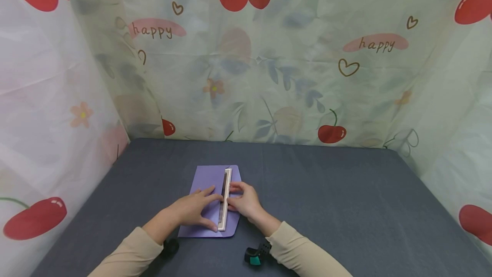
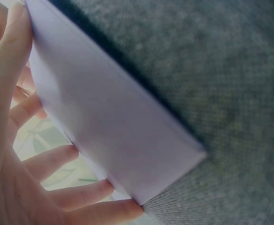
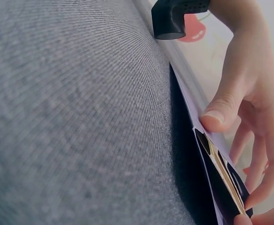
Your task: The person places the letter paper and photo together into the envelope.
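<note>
A purple envelope (image 1: 207, 178) lies on the dark tabletop, its flap (image 1: 234, 221) folded out to the right. From its opening a narrow, white-edged flat stack (image 1: 228, 183) sticks out, with a dark strip along its left side. The right wrist view shows pale layered edges (image 3: 225, 180) inside the dark mouth. My left hand (image 1: 192, 208) rests on the envelope with fingers spread, its index finger reaching the stack and its thumb near the lower end. At the stack's right edge, my right hand (image 1: 246, 200) touches with its fingertips; its thumb (image 3: 214, 121) lies apart from the fingers.
A black wrist device with a teal patch (image 1: 255, 257) sits below the right sleeve, and another dark one (image 1: 170, 248) by the left sleeve. The grey-black table (image 1: 326, 200) stretches right. Printed cherry curtains (image 1: 253, 76) enclose the back and both sides.
</note>
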